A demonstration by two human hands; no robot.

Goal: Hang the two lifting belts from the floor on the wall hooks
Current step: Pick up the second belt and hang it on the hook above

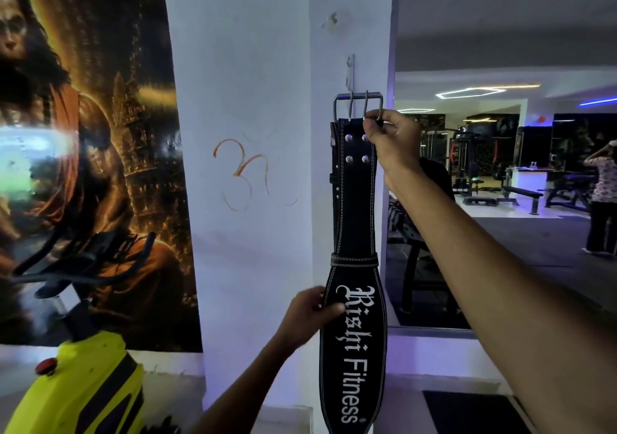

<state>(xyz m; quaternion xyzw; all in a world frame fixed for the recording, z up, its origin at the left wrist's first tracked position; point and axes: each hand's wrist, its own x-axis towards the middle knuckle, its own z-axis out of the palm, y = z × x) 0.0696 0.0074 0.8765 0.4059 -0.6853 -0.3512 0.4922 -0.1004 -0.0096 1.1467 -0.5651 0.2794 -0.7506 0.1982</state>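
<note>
Risk of drop: belt (354,199) held upright against pillar (253,99), buckle (357,106) just below hook (350,73), right hand (390,139) pinching buckle, left hand (312,313) gripping belt edge; early release or missed hook, fall to floor.

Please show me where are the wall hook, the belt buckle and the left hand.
wall hook (349,72): head view, on its metal plate on the pillar.
belt buckle (356,97): head view, on the top bar of the frame.
left hand (312,313): head view, on the knuckles gripping the belt's wide part.
</note>
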